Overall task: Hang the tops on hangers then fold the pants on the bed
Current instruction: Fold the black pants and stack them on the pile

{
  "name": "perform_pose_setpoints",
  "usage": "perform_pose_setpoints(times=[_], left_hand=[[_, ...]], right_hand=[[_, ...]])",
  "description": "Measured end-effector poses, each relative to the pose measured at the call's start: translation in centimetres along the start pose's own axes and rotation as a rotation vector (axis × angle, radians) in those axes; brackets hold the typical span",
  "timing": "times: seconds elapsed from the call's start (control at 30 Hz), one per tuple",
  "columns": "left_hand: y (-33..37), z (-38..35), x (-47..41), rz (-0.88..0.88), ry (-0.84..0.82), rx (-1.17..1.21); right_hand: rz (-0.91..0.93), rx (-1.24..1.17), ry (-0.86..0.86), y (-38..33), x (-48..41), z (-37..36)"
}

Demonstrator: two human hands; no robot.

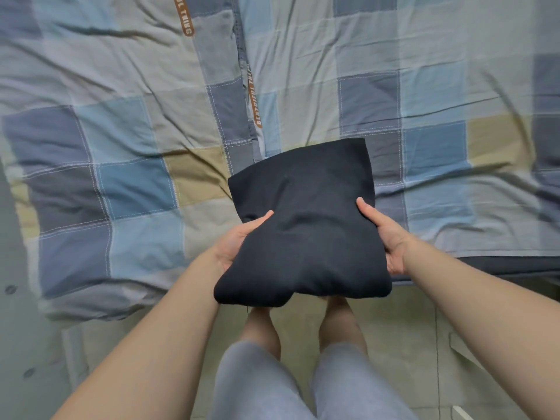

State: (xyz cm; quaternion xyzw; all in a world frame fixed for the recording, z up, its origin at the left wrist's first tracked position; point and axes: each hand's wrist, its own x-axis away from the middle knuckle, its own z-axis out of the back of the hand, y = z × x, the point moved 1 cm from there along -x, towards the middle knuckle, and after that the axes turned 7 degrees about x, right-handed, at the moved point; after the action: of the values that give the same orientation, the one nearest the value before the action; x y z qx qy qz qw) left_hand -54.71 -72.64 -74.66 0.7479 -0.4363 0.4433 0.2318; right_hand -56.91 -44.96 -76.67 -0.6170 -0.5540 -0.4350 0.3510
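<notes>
- I read this as the folding half of the job. The dark pants (303,225) are already a compact, thick rectangle, and no tops or hangers show in my view.
- The pants sit between my two hands at the near edge of the bed (121,177). Their far end is over the bed, and their near end sticks out past the mattress above the floor (394,328).
- My left hand (235,241) grips the left side of the bundle, with the thumb laid across the top and the fingers tucked underneath, out of sight.
- My right hand (386,234) grips the right side the same way, thumb on top along the right edge and the rest beneath the cloth.
- Both hands are clamped narrowly on the fabric, not spread wide. I cannot tell how tightly the hidden fingers curl.
- The far end may be resting on the bed or hanging just above it; the angle does not settle that.
- Next move, as I judge it: carry the bundle forward and set it flat on the bed. It should stay level so the layers do not slide apart, and both hands should let go together.
- The soft, bulging near edge looks likely to spring open if one side is released first.
</notes>
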Motion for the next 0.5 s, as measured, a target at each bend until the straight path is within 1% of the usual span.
perform_pose_setpoints(times=[0.1, 0.23, 0.3, 0.37, 0.5], left_hand=[[0.1, -0.6, 2.9, 0.035, 0.034, -0.121], [1.2, -2.0, 8.4, 0.056, 0.113, -0.381], [1.2, -3.1, 11.0, 0.007, 0.135, -0.533], [0.9, -4.3, 13.3, -0.09, 0.125, -0.658], [-0.6, -6.9, 17.0, -0.213, 0.076, -0.725]], right_hand=[[0.095, -0.02, 0.047, 2.1, 3.7, -0.8], [0.242, -0.022, 0.104, 5.5, 9.5, -3.1], [0.318, -0.019, 0.135, 7.3, 12.7, -4.5], [0.424, -0.02, 0.176, 9.1, 15.8, -5.9], [0.681, 0.005, 0.32, 12.3, 21.7, -7.9]])
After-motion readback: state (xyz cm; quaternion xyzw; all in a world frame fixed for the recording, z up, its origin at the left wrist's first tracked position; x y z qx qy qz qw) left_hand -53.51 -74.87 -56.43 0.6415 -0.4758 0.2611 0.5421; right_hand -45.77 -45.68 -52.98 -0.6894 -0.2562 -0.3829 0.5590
